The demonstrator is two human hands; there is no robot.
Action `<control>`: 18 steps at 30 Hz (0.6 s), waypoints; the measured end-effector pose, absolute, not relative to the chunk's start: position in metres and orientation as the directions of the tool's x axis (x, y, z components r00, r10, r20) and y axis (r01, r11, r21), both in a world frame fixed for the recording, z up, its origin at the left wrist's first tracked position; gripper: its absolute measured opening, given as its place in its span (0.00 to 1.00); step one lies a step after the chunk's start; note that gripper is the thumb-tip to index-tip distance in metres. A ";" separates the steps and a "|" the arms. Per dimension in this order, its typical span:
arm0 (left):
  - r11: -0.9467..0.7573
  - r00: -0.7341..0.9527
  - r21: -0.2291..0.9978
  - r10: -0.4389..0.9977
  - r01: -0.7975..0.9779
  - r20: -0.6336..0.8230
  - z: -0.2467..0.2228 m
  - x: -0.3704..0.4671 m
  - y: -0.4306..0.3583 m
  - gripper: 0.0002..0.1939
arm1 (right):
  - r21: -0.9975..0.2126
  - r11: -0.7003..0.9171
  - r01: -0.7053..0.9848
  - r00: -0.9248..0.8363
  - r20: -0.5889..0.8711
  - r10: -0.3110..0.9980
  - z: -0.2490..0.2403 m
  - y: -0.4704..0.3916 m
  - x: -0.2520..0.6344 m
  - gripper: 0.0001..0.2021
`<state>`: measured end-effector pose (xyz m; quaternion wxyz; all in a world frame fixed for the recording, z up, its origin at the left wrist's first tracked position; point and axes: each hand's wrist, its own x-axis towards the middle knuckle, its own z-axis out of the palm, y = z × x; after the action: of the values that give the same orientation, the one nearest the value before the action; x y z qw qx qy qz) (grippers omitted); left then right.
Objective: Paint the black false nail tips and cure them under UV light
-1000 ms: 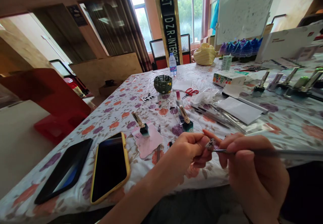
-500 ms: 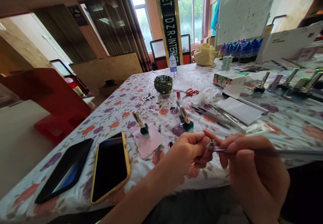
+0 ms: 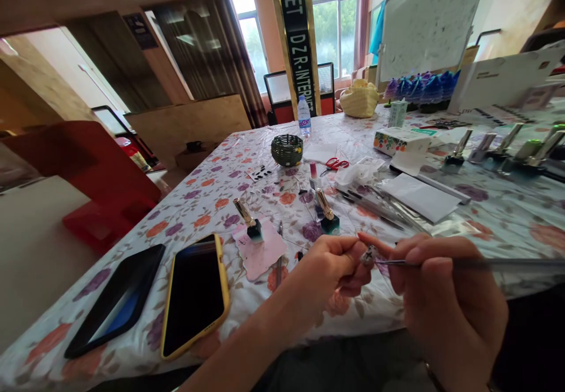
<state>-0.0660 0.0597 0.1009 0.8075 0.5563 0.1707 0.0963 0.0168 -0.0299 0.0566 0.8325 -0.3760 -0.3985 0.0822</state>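
Observation:
Between its thumb and fingers my left hand [image 3: 338, 265] pinches a small pale piece with a dark mark [image 3: 369, 255], which looks like a nail tip. My right hand [image 3: 450, 292] grips a thin brush [image 3: 485, 265] like a pen, its fine tip close to the right side of the piece. One finger of my right hand reaches toward my left fingertips. Just beyond my left hand a dark green polish bottle [image 3: 329, 215] stands upright. Another such bottle [image 3: 253, 224] stands on a pink scalloped card [image 3: 265, 253].
Two phones [image 3: 194, 298] [image 3: 117, 304] lie at the left on the flowered tablecloth [image 3: 194, 203]. Farther back are a dark woven basket [image 3: 286, 152], red scissors [image 3: 336, 163] and a water bottle [image 3: 304, 118]. Thin tools, white paper [image 3: 421, 195] and several polish bottles [image 3: 503, 145] are at the right.
The brush tip has drawn slightly right and up, away from the small piece, with my right hand. The piece looks slightly turned in my left fingers. The view has shifted a little.

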 end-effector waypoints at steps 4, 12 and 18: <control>0.353 0.909 0.935 0.394 -0.014 -0.135 0.105 -0.069 0.065 0.13 | -0.688 0.688 0.231 0.798 0.538 0.271 0.062 -0.027 0.027 0.06; 0.274 0.790 0.950 0.611 -0.147 -0.054 0.126 -0.079 0.080 0.08 | -0.845 0.509 0.166 0.924 0.313 0.218 0.059 -0.038 0.077 0.05; 0.238 0.723 0.968 0.682 -0.076 -0.111 0.128 -0.083 0.092 0.08 | -0.901 0.416 0.122 0.964 0.207 0.167 0.045 -0.049 0.103 0.09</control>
<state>-0.0833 0.0923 0.1277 0.7392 0.5614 0.2696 0.2563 0.1029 -0.0489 0.0454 0.8307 -0.5402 -0.1336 0.0135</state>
